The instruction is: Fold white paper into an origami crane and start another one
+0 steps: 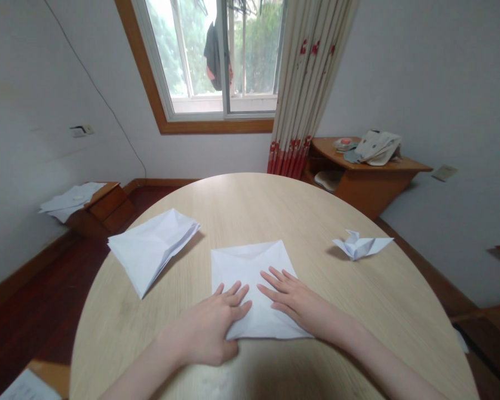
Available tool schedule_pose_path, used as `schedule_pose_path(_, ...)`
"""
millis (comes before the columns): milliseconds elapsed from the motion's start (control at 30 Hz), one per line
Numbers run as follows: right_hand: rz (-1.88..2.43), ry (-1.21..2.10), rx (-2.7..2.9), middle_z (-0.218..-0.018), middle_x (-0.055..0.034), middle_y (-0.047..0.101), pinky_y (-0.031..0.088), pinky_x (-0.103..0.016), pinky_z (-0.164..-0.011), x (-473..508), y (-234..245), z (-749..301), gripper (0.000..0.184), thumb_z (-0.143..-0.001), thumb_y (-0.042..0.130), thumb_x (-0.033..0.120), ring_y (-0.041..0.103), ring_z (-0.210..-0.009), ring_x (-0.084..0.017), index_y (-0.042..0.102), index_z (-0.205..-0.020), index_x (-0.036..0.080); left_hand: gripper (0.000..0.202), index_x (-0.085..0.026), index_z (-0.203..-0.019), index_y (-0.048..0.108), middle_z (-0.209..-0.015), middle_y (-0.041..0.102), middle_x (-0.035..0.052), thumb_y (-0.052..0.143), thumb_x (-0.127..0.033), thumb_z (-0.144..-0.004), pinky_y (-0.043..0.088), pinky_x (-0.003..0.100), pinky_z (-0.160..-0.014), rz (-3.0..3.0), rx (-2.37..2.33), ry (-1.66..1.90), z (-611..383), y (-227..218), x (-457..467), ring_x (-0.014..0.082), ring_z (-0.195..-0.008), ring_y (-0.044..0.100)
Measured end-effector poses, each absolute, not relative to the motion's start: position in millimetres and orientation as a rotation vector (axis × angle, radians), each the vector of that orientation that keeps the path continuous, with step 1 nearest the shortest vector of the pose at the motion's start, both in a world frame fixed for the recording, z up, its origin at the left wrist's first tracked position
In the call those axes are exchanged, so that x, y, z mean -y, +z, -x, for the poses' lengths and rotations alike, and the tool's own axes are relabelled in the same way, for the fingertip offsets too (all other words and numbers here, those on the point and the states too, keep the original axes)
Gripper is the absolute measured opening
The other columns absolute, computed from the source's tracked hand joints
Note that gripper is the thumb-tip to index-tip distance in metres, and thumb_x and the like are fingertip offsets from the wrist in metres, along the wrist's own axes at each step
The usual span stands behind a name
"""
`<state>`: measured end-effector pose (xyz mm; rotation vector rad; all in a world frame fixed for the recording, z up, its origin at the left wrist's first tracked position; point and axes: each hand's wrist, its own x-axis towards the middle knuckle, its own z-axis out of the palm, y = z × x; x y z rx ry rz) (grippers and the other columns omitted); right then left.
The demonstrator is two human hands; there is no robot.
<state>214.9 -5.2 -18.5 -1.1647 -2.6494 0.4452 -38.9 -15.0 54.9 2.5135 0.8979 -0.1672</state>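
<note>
A white sheet of paper (250, 266) with creases lies flat on the round wooden table (241, 205) in front of me. My left hand (210, 328) rests palm down on its near left part, fingers stretched out. My right hand (294, 297) presses flat on its near right part, fingers extended toward the centre. Neither hand grips anything.
A stack of folded white sheets (152, 247) lies to the left on the table. A small folded paper figure (360, 244) sits at the right. Beyond the table stand a wooden side table (358, 172), a curtain (304, 83) and a window (216, 55).
</note>
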Motion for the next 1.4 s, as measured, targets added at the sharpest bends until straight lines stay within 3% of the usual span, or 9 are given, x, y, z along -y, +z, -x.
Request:
schedule_pose_path(167, 1.228, 0.588, 2.639, -0.154, -0.0042, 0.027, 0.024, -0.053, -0.114, 10, -9, -212, 0.044, -0.098, 0.042, 0.026, 0.019, -0.143, -0.026, 0.041, -0.142, 0.032, 0.055, -0.022, -0.126, 0.059, -0.144, 0.042, 0.0105, 0.051, -0.01, -0.072, 0.03, 0.055, -0.11, -2.403, -0.821, -0.01, 48, 62, 7, 0.028, -0.136, 0.036)
schedule_pose_path(500, 1.34, 0.734, 2.618, -0.154, -0.0028, 0.028, 0.024, -0.051, -0.114, 12, 9, -211, 0.04, -0.099, 0.038, 0.032, 0.023, -0.143, -0.025, 0.047, -0.139, 0.032, 0.041, -0.023, -0.124, 0.061, -0.133, 0.058, 0.0043, 0.05, -0.019, -0.085, 0.025, 0.045, -0.115, -2.11, -0.853, 0.055, 54, 66, -2, 0.024, -0.132, 0.045)
schedule_pose_path(767, 1.373, 0.629, 2.557, -0.151, 0.0001, 0.038, 0.029, -0.056, -0.107, 10, 0, -211, 0.037, -0.097, 0.045, 0.033, 0.031, -0.138, -0.028, 0.053, -0.132, 0.038, 0.04, -0.017, -0.121, 0.064, -0.127, 0.062, 0.0114, 0.057, -0.019, -0.082, 0.035, 0.044, -0.11, -2.187, -0.865, 0.148, 57, 52, -9, 0.0252, -0.124, 0.054)
schedule_pose_path(1000, 1.262, 0.59, 2.542, -0.145, -0.0015, 0.046, 0.032, -0.055, -0.104, 5, 2, -215, 0.033, -0.095, 0.049, 0.035, 0.04, -0.13, -0.028, 0.057, -0.127, 0.04, 0.035, -0.021, -0.115, 0.068, -0.119, 0.067, 0.0092, 0.064, -0.022, -0.08, 0.046, 0.04, -0.099, -2.348, -0.77, 0.454, 61, 22, -14, 0.0235, -0.111, 0.063)
schedule_pose_path(1167, 1.214, 0.673, 2.532, -0.146, -0.002, 0.045, 0.03, -0.055, -0.106, 4, 1, -221, 0.033, -0.096, 0.047, 0.041, 0.037, -0.132, -0.028, 0.058, -0.127, 0.039, 0.02, -0.024, -0.101, 0.074, -0.11, 0.071, 0.0056, 0.059, -0.027, -0.088, 0.051, 0.037, -0.089, -2.315, -0.781, 0.649, 59, -2, -17, 0.0214, -0.101, 0.065)
schedule_pose_path(1267, 1.161, 0.769, 2.504, -0.148, -0.0027, 0.043, 0.026, -0.055, -0.109, 1, -3, -227, 0.038, -0.096, 0.04, 0.052, 0.033, -0.136, -0.028, 0.059, -0.127, 0.038, 0.019, -0.025, -0.094, 0.076, -0.105, 0.073, 0.0029, 0.06, -0.034, -0.088, 0.049, 0.036, -0.094, -2.206, -0.855, 0.704, 59, -8, -16, 0.0211, -0.107, 0.064)
schedule_pose_path(1400, 1.004, 0.994, 2.419, -0.148, -0.0032, 0.043, 0.02, -0.057, -0.111, -2, -1, -236, 0.064, -0.093, 0.012, 0.066, 0.03, -0.139, -0.028, 0.057, -0.129, 0.037, 0.022, -0.025, -0.095, 0.076, -0.105, 0.074, 0.0014, 0.059, -0.038, -0.088, 0.048, 0.033, -0.095, -2.01, -1.003, 0.719, 61, -5, -13, 0.0209, -0.105, 0.066)
